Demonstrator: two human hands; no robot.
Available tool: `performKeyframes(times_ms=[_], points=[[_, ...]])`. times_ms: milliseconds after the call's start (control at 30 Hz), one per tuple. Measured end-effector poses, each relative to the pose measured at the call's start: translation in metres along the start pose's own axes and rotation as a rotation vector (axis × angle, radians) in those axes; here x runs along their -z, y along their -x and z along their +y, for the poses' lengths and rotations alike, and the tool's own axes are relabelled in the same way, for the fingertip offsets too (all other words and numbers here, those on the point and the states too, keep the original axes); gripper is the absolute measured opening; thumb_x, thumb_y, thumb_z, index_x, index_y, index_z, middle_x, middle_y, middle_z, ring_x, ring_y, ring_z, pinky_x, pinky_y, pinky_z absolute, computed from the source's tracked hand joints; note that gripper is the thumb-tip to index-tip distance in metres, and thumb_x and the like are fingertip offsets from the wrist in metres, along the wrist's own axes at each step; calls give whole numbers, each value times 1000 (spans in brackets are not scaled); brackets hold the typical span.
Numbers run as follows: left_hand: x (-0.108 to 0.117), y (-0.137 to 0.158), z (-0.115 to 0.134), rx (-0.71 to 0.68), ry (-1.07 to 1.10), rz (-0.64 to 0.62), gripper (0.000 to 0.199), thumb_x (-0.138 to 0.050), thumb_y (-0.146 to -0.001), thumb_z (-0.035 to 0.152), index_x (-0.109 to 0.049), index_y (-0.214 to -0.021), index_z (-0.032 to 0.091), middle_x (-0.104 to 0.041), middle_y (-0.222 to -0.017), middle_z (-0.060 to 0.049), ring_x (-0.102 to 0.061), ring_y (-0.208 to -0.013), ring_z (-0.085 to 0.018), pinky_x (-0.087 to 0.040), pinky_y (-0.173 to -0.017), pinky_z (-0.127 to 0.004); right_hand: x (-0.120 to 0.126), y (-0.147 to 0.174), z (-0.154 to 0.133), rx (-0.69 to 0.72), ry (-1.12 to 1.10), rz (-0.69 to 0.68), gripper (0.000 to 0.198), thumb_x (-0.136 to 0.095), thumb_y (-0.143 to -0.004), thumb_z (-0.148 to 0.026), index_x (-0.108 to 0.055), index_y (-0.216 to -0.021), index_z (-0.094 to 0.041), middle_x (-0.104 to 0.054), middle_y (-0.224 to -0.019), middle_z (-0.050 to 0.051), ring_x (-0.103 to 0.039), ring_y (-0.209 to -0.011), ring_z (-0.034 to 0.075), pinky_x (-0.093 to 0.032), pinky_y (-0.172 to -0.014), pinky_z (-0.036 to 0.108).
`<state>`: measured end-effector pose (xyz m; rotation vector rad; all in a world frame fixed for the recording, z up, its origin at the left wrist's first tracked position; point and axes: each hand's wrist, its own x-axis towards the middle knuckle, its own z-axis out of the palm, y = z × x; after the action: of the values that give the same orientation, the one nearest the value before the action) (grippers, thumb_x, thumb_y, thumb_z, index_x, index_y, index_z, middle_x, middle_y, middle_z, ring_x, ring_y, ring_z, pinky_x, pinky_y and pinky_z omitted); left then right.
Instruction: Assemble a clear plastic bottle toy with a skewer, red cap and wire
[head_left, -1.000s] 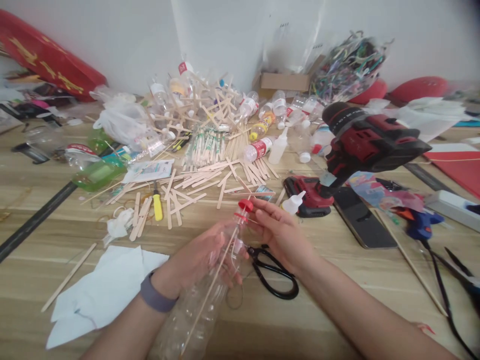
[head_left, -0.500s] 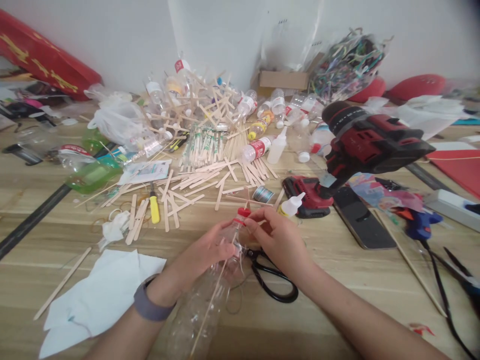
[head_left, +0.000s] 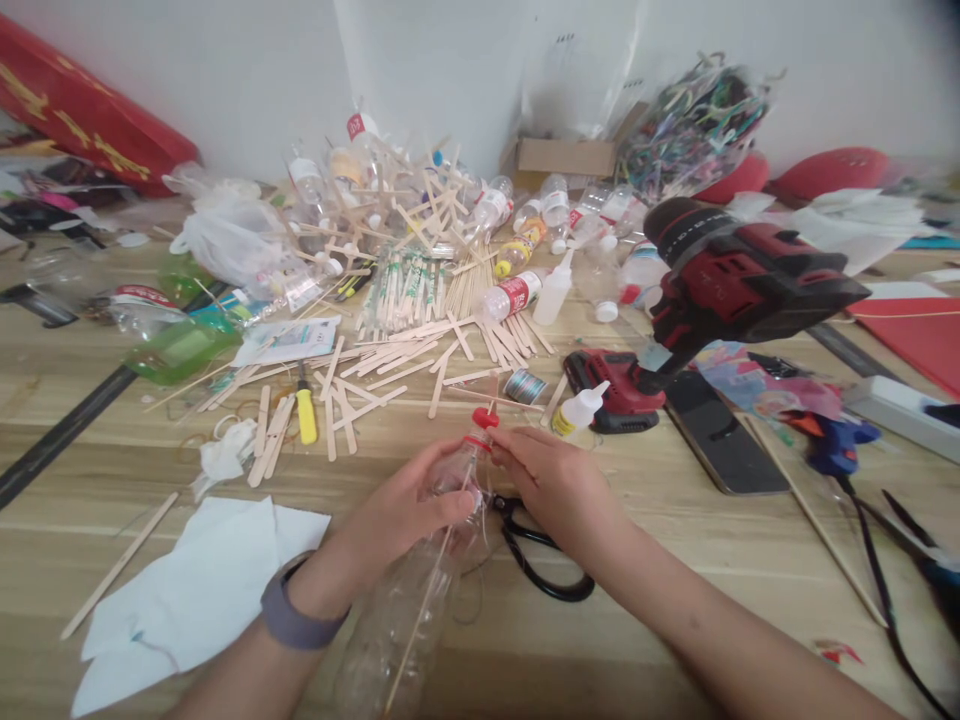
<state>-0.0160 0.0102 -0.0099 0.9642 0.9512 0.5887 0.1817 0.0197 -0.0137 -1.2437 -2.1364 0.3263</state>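
Observation:
My left hand (head_left: 405, 510) is wrapped round the upper part of a clear plastic bottle (head_left: 375, 630), which lies tilted with its neck away from me. A red cap (head_left: 484, 418) sits on the neck, with a small piece of wood sticking up from it. Inside the bottle runs a long thin wooden stick (head_left: 420, 625). My right hand (head_left: 566, 490) is closed at the neck, just below the cap; whatever its fingertips pinch is hidden. Black-handled scissors (head_left: 553, 590) lie under my right wrist, partly covered, and a thin loop of thread hangs beside the bottle.
Craft sticks (head_left: 375, 350) and plastic bottles (head_left: 517, 295) crowd the table's far side. On the right are a red drill (head_left: 750, 270), a small glue bottle (head_left: 579, 408), a thread spool (head_left: 525, 385) and a phone (head_left: 724, 435). A yellow screwdriver (head_left: 306, 415) and white paper (head_left: 195, 590) lie left.
My right hand has turned over slightly at the bottle neck, its fingers now more closed together and the back of the hand showing more. My left hand keeps its hold on the bottle.

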Motion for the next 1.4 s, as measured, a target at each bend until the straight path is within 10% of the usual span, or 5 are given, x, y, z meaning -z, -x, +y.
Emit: performKeyframes(times_ms=[667, 1400], points=[[-2, 8, 9, 7, -149, 22, 73, -69, -75, 50, -45, -138, 21, -64, -124, -10, -61, -108, -29, -52, -84, -38, 3, -1, 8, 236, 156, -14, 25, -42, -94, -12, -61, -109, -10, -71, -87, 11, -70, -73, 20, -57, -60, 31], [-8, 39, 27, 62, -742, -66, 76, -66, -76, 53, -40, -142, 27, -60, -133, -7, -61, -108, -28, -50, -88, -37, 45, -15, -10, 91, -216, -498, 12, -59, -87, -17, -71, -89, -16, -70, -69, 0, -60, -60, 11, -41, -56, 19]])
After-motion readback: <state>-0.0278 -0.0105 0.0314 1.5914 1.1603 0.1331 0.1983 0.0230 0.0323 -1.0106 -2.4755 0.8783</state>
